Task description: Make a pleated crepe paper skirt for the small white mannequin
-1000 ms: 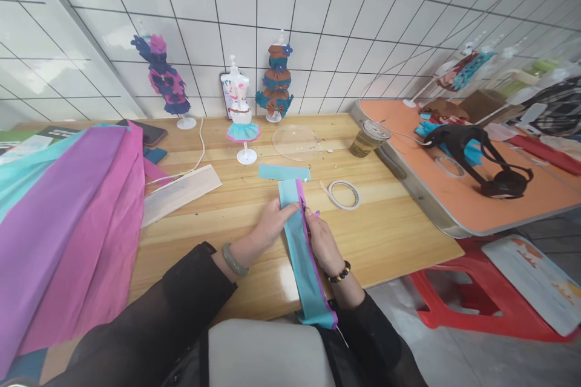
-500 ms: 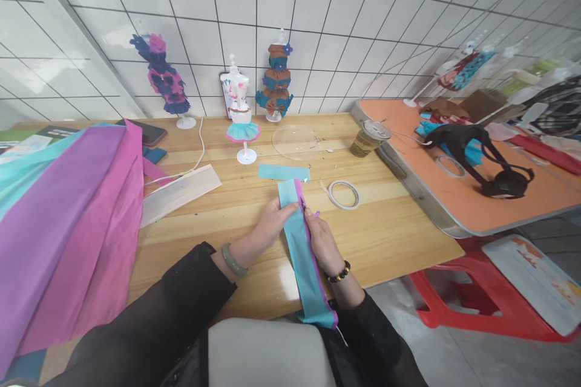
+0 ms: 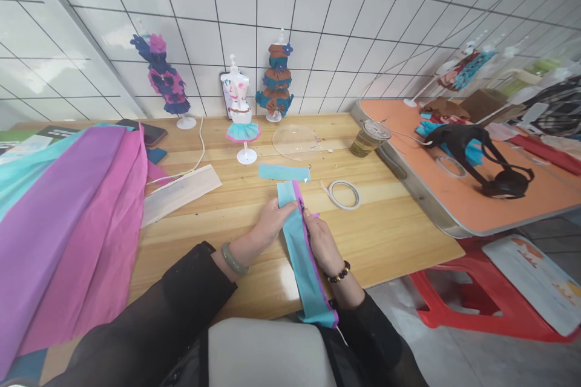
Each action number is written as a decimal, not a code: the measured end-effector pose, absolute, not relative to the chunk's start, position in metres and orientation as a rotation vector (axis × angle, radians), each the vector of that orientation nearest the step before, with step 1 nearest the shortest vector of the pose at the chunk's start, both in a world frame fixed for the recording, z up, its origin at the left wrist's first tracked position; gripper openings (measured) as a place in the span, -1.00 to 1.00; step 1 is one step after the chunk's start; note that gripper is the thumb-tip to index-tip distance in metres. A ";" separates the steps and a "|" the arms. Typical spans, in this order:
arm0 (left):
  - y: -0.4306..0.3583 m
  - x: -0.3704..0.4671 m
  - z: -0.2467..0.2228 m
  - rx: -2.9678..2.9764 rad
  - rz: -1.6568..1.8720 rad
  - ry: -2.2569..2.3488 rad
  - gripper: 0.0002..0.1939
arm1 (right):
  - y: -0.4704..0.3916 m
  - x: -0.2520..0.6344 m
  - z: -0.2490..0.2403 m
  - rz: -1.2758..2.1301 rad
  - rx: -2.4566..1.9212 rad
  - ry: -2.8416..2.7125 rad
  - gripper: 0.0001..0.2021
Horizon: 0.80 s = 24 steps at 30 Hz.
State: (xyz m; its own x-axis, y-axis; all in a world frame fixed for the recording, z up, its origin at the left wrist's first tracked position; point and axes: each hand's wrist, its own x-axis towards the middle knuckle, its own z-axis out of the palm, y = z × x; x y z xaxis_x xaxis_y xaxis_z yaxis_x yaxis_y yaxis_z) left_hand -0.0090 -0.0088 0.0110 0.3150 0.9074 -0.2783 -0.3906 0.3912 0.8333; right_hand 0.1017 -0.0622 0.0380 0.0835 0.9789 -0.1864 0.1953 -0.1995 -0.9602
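A long turquoise fabric strip (image 3: 297,254) with a purple border runs from the tabletop down to my lap. My left hand (image 3: 271,221) pinches its upper end, thumb on top. Against the purple border, my right hand (image 3: 323,242) is closed on what look like small scissors (image 3: 302,205); only a dark, narrow part shows, the rest being covered by my fingers. A bit of purple sticks out beside the right fingers. Just beyond the strip's upper end lies a flat light-blue piece (image 3: 284,173), and a roll of white tape (image 3: 344,195) rests to the right.
Doll stands with small dresses (image 3: 244,131) line the tiled wall. Purple and pink fabric (image 3: 68,224) drapes over the left side, next to a pale board (image 3: 181,195). A lidded cup (image 3: 368,138) stands near the orange table (image 3: 454,211); a red stool (image 3: 472,296) is below.
The upper end of the strip has shifted slightly down and left, and the dark tool at its border has tilted a little. Both hands stay nearly in place.
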 end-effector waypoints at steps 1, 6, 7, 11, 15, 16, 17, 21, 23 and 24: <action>-0.009 -0.009 0.010 0.735 0.959 0.852 -0.79 | -0.062 0.102 0.038 1.201 -1.536 -1.205 -0.57; -0.009 -0.009 0.010 0.752 0.949 0.854 -0.80 | -0.062 0.102 0.035 1.199 -1.464 -1.203 -0.59; -0.010 -0.009 0.011 0.758 0.944 0.852 -0.80 | -0.062 0.102 0.035 1.205 -1.460 -1.198 -0.60; -0.011 -0.008 0.012 0.784 0.920 0.822 -0.79 | -0.063 0.101 0.034 1.317 -1.526 -1.099 -0.56; -0.012 -0.008 0.011 0.810 0.929 0.820 -0.81 | -0.064 0.101 0.033 1.369 -1.503 -1.057 -0.54; -0.012 -0.008 0.011 0.812 0.934 0.830 -0.82 | -0.064 0.101 0.033 1.376 -1.498 -1.052 -0.54; -0.012 -0.009 0.010 0.813 0.937 0.837 -0.82 | -0.064 0.101 0.032 1.388 -1.494 -1.044 -0.54; -0.011 -0.009 0.009 0.817 0.937 0.838 -0.81 | -0.064 0.101 0.031 1.412 -1.489 -1.008 -0.54; -0.011 -0.009 0.009 0.824 0.934 0.840 -0.80 | -0.064 0.100 0.032 1.408 -1.489 -1.002 -0.54; -0.011 -0.009 0.009 0.829 0.931 0.838 -0.79 | -0.064 0.100 0.032 1.408 -1.488 -1.000 -0.53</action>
State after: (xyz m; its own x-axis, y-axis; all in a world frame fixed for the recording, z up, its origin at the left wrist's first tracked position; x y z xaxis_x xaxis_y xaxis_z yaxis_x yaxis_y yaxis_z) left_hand -0.0088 -0.0112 0.0091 0.3523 0.9052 -0.2376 -0.3315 0.3582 0.8728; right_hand 0.1004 -0.0637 0.0317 0.0527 0.9417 -0.3323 0.0033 -0.3329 -0.9430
